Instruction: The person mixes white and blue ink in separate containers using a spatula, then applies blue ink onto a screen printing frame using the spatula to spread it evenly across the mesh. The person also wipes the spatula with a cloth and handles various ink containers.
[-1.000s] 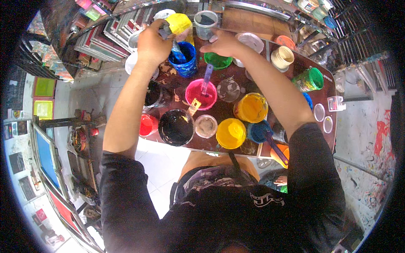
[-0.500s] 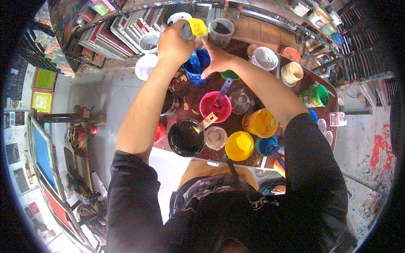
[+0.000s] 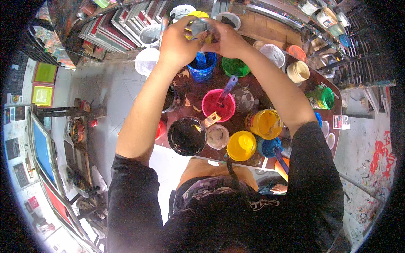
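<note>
At the far side of the table, my left hand (image 3: 179,44) and my right hand (image 3: 228,40) close around a small translucent greyish container (image 3: 197,27), perhaps a cup or jar. Its lower part is hidden by my fingers. Something yellow (image 3: 198,14) shows just beyond it. Below my hands stands a blue paint tub (image 3: 201,75) with a blue-smeared tool in it. A tub of green paint (image 3: 235,67) sits under my right wrist. White tubs (image 3: 147,61) line the table's left far edge.
Nearer me are a pink paint tub (image 3: 218,105) with a purple-handled spatula, a black paint tub (image 3: 187,137), and yellow paint tubs (image 3: 241,146). A green jar (image 3: 325,98) lies tipped at the right. Framed screens (image 3: 126,31) are racked beyond the table.
My right hand has moved up and left from beside the blue tub and closed onto the translucent container with my left hand. The green tub has come into fuller view.
</note>
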The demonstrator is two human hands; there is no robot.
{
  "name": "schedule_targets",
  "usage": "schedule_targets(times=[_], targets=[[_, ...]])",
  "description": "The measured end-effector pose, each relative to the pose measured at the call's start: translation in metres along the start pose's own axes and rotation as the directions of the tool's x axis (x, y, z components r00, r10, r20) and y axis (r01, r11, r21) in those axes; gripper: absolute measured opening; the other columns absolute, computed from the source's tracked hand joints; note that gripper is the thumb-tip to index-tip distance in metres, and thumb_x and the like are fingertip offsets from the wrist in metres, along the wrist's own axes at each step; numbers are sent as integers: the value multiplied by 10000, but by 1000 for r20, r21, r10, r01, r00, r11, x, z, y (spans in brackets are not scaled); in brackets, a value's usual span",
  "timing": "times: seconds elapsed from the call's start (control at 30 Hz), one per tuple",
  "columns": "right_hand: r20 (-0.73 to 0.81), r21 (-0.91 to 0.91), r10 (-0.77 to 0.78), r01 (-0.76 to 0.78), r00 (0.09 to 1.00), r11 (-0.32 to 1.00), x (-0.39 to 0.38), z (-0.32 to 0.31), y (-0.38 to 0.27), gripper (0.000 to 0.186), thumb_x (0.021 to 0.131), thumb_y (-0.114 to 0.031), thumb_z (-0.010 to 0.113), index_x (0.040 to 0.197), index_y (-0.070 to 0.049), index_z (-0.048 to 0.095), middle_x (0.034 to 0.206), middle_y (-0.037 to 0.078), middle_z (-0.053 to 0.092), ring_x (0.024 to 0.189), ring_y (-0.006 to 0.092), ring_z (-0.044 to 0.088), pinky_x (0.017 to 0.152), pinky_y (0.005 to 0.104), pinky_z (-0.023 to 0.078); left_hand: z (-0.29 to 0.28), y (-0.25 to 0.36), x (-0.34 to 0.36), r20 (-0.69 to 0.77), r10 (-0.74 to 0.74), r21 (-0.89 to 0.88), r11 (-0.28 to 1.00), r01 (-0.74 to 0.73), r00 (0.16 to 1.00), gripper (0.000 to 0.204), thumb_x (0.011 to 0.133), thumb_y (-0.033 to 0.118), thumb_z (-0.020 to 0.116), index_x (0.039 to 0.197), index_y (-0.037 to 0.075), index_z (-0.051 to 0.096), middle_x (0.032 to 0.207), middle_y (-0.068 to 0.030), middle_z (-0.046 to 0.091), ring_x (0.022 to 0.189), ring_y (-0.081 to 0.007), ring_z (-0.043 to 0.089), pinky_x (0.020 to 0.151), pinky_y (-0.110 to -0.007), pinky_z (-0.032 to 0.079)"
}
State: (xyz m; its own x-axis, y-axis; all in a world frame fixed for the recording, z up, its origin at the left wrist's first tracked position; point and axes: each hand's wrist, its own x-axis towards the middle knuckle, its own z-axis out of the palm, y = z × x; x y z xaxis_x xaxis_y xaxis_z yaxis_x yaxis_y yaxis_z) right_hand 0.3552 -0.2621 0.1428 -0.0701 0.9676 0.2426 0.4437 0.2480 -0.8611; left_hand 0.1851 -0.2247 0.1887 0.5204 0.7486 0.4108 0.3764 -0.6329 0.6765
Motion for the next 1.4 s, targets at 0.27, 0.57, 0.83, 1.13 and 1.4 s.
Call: schedule_targets(times=[0.27, 0.57, 0.83, 1.13, 1.4], targets=[[-165, -420, 177, -231, 970, 877, -6, -19, 7, 379, 747, -325, 729, 994, -49, 645, 962, 135, 662, 906, 233, 629, 798, 364, 486, 60, -40, -80, -49, -374, -247, 903, 352, 926, 441, 728, 19, 601, 1137, -55, 454, 1052, -179, 592, 1008, -256, 580, 893, -332, 435], [-170, -488, 92, -165, 981, 857, -7, -13, 0, 360, 756, -319, 707, 981, -44, 649, 895, 156, 664, 856, 290, 639, 785, 383, 485, 101, -104, -87, 301, -828, -144, 451, 881, 473, 842, 635, 63, 743, 1328, -83, 287, 1208, -209, 551, 1120, -258, 544, 935, -316, 418], [-154, -404, 104, -158, 983, 901, -7, -15, 2, 335, 752, -306, 706, 954, -44, 654, 883, 164, 663, 845, 290, 642, 772, 385, 491, 87, -63, -86, 197, -826, 65, 548, 834, 528, 964, 607, 127, 830, 1376, -13, 267, 1250, -132, 556, 1125, -234, 547, 944, -306, 424], [-256, -426, 122, -225, 959, 876, -3, -27, 18, 332, 756, -316, 712, 956, -57, 656, 854, 141, 667, 795, 263, 643, 731, 378, 498, 129, -125, -77, 128, -454, -337, 817, 469, 882, 997, 517, 129, 884, 1346, 74, 332, 1216, -86, 580, 1114, -201, 551, 950, -325, 432], [-336, -415, 241, -372, 911, 830, -14, -39, 18, 325, 751, -318, 717, 953, -71, 659, 864, 140, 663, 822, 261, 635, 754, 385, 485, 139, -108, -64, 138, -444, -566, 698, 439, 885, 1007, 440, 109, 908, 1290, 57, 369, 1153, -58, 597, 1086, -214, 561, 916, -367, 465]])
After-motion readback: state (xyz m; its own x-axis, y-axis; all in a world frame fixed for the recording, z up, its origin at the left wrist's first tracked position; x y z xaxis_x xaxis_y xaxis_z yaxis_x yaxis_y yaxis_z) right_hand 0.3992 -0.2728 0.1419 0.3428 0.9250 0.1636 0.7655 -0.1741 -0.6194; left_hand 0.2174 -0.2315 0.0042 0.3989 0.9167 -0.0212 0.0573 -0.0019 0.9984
